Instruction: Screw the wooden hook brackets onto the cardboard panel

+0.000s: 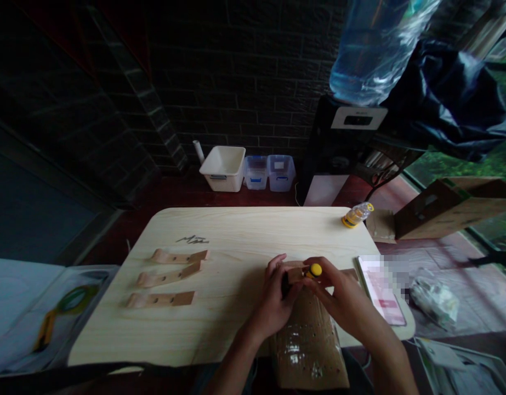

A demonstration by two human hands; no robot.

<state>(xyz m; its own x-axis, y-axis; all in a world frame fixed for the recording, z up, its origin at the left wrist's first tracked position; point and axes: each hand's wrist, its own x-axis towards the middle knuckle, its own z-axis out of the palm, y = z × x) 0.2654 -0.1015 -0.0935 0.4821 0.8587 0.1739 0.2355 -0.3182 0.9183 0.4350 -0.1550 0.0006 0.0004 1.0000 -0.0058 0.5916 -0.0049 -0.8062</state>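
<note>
Cardboard [307, 336] lies nearest; over its far end, the left hand [278, 291] pinches a brown strip [294, 275], best braced firmly, while the right hand [333, 281] grips a yellow-ended tool [316, 270], best held straight

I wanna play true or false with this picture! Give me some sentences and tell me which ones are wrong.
1. The right hand holds a tool with a yellow end. True.
2. Five brown strips lie on the left part of the table. False: there are three.
3. The white bin stands on the table. False: it is on the floor, by the wall.
4. A see-through container with yellow ends is near the table's far right corner. True.
5. The device with the bright screen lies at the table's left end. False: it is at the right end.
6. The big cardboard piece has shiny patches on it. True.
</note>
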